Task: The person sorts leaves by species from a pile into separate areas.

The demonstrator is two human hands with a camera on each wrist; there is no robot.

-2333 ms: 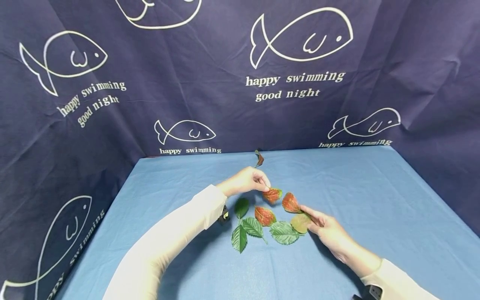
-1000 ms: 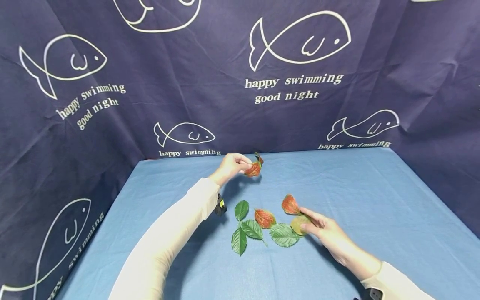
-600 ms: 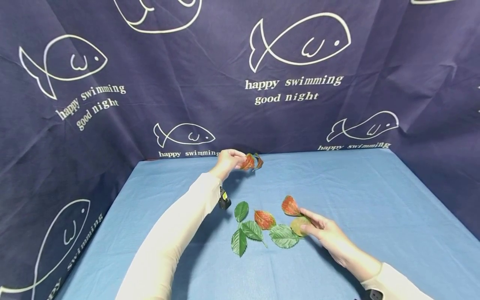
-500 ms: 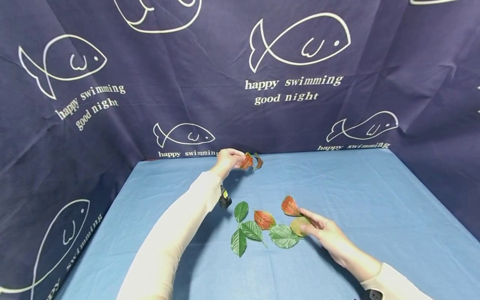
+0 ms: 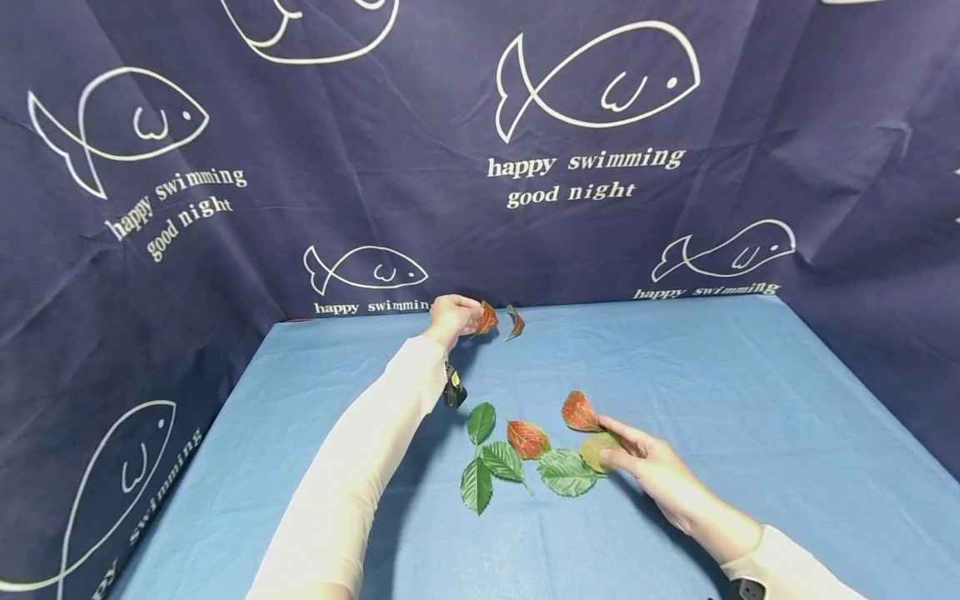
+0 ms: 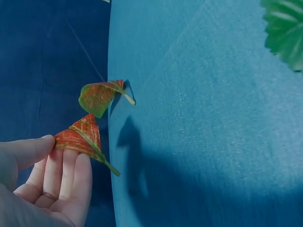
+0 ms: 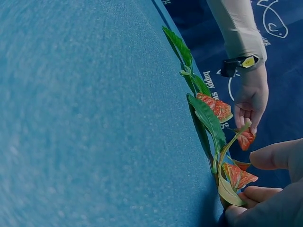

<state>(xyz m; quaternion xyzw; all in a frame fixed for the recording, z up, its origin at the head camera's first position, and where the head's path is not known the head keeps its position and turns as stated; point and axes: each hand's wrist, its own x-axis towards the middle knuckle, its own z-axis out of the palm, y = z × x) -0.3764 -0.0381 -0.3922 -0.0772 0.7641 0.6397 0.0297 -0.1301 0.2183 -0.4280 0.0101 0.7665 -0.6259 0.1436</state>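
Note:
My left hand [image 5: 453, 317] is at the table's back edge, pinching a red leaf [image 6: 78, 135] between thumb and fingers, its stem pointing outward. Just right of it stands a curled red-green leaf [image 5: 514, 322]. Over the middle of the table, my right hand [image 5: 660, 473] rests its fingertips against a yellow-green leaf [image 5: 597, 451] and a red leaf [image 5: 579, 411]. Its thumb stands apart from the fingers in the right wrist view. Left of these lie a pale green leaf [image 5: 567, 472] and another red leaf [image 5: 527, 439].
A green sprig [image 5: 477, 483] of several serrated leaflets lies at the left of the group. Blue cloth [image 5: 720, 375] covers the table. Dark curtains [image 5: 450, 167] with fish prints hang behind and at the sides. A small black device [image 5: 454, 390] is on the left wrist.
My left hand has carried its red leaf from the middle group back and left, past the curled leaf to the table's far edge. The right hand stays nearly still.

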